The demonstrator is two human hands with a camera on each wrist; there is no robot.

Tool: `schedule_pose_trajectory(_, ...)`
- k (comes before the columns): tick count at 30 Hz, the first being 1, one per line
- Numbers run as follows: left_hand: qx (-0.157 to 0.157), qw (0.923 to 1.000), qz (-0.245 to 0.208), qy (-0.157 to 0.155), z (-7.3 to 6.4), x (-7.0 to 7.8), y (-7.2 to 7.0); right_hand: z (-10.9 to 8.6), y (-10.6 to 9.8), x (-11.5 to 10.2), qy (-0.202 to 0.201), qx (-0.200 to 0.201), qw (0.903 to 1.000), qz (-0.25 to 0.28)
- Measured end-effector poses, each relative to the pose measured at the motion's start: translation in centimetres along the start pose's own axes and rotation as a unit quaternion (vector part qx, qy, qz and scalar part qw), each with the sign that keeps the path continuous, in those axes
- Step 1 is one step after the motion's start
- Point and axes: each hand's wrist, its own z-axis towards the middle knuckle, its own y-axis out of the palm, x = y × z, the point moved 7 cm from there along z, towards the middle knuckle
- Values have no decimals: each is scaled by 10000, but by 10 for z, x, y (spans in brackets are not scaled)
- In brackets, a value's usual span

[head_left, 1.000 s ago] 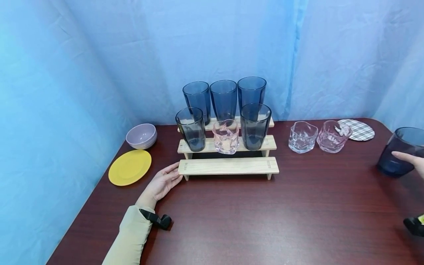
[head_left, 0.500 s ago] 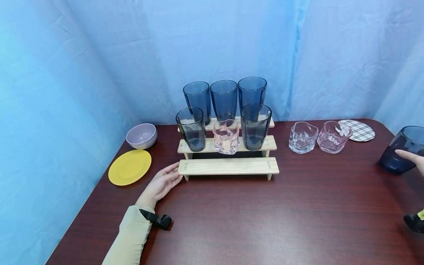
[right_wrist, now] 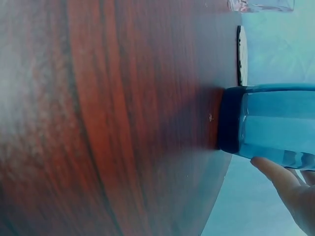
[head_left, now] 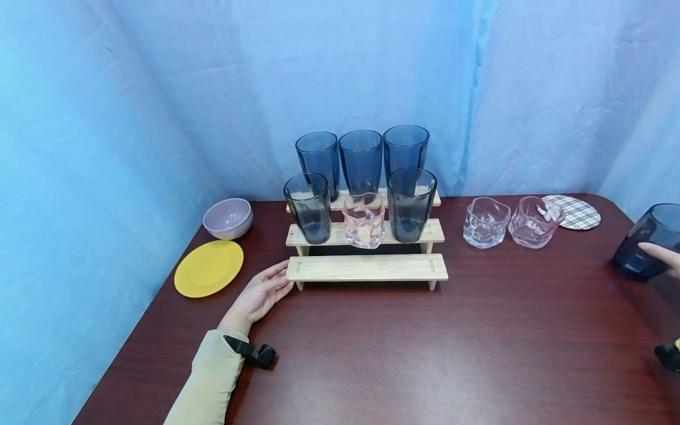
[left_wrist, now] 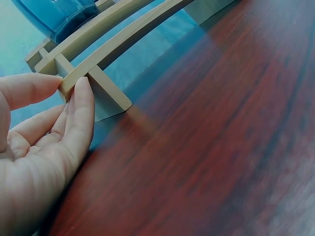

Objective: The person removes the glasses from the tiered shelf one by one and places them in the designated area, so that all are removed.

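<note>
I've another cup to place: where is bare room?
Bare: the bottom wooden step, right of the left hand, and tabletop in front. Crowded: the middle step, with two tall glasses and a pink tumbler, and the top step, with three blue glasses.

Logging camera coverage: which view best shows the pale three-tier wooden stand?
The head view: it shows the pale three-tier wooden stand end to end. Left wrist catches only part, with the left hand pinching one end; right wrist shows none.

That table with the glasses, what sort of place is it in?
Probably a staged, curtained-off recording corner: blue cloth hangs behind the table, tall glasses stand on a stepped wooden rack, and a black strap crosses one sleeve.
</note>
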Motion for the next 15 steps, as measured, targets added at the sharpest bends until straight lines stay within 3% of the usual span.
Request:
schedule_pose_trajectory(4,4,10000,-14,2,0,-1,0,10,-8,-17,-52,97,9999,81)
schedule_pose_trajectory(6,5,10000,-23,-1,0,-1,0,13,-13,-20,-31,103,9987,-491)
schedule_pose_trajectory(9,-12,10000,-36,-2,0,-1,0,11,-12,-19,77,86,9966,-820)
schedule_pose_trajectory(13,-57,10000,-27,18,0,-2,1,-7,2,5,505,-294,9950,-814)
schedule_pose_trajectory(15,-79,10000,-3,41,0,-2,2,-17,9,25,534,-425,9900,-1238)
